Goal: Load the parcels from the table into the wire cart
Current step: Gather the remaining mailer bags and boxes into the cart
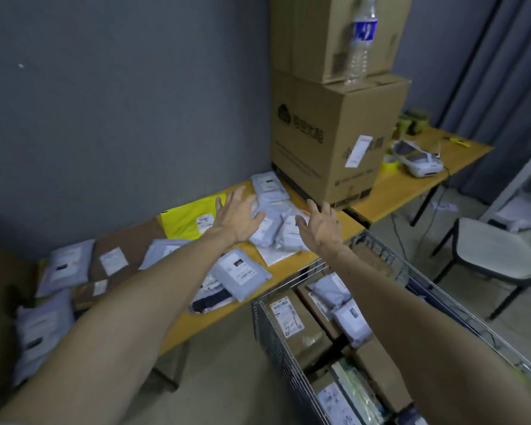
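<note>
L hand [238, 216] & R hand [321, 230] spread, gripping nothing, over grey parcels [273, 207] at far right of table [348, 223]; wire cart [276, 348] near right, part loaded; risk: slick bags slide off if too many scooped.

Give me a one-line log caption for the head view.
Open left hand and right hand reach over heaped grey plastic mailer parcels on the orange wooden table, partly loaded metal wire cart alongside.

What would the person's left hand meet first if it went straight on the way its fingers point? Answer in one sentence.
Most likely the heap of grey parcels just ahead of the left hand, before the big cardboard box; how high the hand is above them is unclear.
</note>
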